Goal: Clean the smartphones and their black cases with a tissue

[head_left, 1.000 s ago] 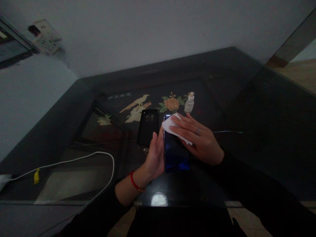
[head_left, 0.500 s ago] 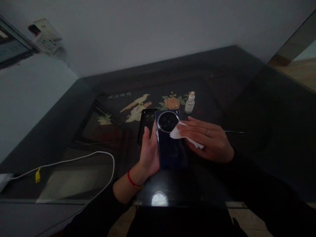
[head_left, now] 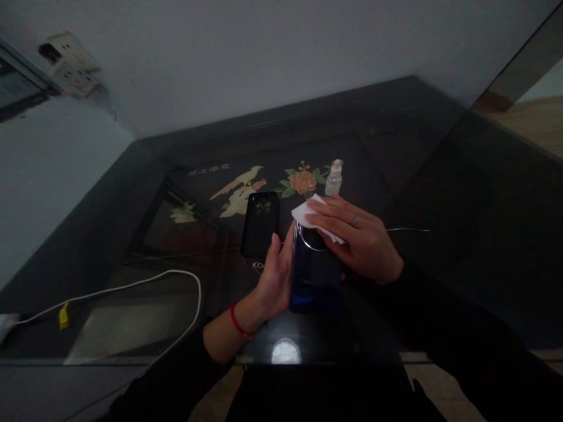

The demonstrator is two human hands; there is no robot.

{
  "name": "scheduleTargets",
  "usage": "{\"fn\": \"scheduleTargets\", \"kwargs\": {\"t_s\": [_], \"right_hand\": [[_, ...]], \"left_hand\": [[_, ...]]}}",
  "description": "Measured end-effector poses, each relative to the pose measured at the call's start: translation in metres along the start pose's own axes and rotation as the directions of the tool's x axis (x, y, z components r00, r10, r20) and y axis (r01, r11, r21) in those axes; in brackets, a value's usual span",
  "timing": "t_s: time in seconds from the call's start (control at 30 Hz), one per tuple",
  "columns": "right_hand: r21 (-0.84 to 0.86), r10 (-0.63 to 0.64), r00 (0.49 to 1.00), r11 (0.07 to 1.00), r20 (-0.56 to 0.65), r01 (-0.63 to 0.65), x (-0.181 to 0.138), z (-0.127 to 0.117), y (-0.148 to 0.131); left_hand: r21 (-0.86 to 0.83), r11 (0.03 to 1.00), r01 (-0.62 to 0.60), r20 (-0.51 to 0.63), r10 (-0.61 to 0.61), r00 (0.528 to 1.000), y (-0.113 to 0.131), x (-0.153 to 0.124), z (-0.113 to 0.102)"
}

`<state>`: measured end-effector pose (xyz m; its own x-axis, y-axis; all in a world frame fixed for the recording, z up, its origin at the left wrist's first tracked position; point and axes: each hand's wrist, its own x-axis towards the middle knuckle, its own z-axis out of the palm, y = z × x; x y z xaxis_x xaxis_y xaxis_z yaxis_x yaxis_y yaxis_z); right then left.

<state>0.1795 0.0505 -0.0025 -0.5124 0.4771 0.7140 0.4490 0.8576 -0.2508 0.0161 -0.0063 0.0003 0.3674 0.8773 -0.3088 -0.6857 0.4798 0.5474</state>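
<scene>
- One dark table: its far edge runs along the wall, its near edge in front of the person's lap; a wide stretch of tabletop lies beyond the right hand.
- Two hands, both over the middle of the table. The left hand grips the phone along its left edge, thumb raised. The right hand pinches the cloth under its fingers.
- One white cable, curving across the left of the table and over the near edge, well apart from the phone.
- One blue phone, back up, between the two hands; its lower end stops short of the table's near edge.
- One black phone case, lying left of the phone, with a narrow strip of tabletop between their upper parts; the left thumb is near its lower right corner.
- One white cloth, touching the phone's top end and partly over the round camera.
- One small bottle, upright just beyond the right hand, well in from the table's far edge.
- One red bracelet, around the left wrist.
- One ring, on a right finger.
</scene>
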Motion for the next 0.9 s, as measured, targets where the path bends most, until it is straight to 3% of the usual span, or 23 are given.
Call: {"fn": "scheduleTargets", "kwargs": {"t_s": [0.13, 0.27, 0.67, 0.83, 0.9], "right_hand": [[-0.052, 0.069, 0.993, 0.996, -0.098, -0.075, -0.002, -0.007, 0.002], [-0.092, 0.053, 0.994, 0.994, -0.098, -0.062, -0.003, -0.009, 0.001], [-0.072, -0.082, 0.994, 0.994, -0.077, 0.077, -0.007, -0.011, -0.009], [0.03, -0.187, 0.981, 0.982, -0.048, 0.188, -0.008, -0.011, -0.016], [0.055, -0.17, 0.983, 0.983, -0.073, 0.174, -0.007, -0.013, -0.017]], "left_hand": [[0.012, 0.999, -0.048, 0.002, 0.048, 0.999, 0.002, 0.0, -0.002], [0.015, 0.997, -0.073, -0.004, 0.073, 0.997, 0.005, 0.0, -0.001], [-0.022, 0.97, -0.242, -0.128, 0.237, 0.963, 0.013, 0.004, -0.001], [0.0, 0.969, -0.248, -0.114, 0.247, 0.962, 0.012, 0.005, -0.003], [0.008, 0.969, -0.247, -0.091, 0.246, 0.965, 0.009, 0.004, -0.004]]}}
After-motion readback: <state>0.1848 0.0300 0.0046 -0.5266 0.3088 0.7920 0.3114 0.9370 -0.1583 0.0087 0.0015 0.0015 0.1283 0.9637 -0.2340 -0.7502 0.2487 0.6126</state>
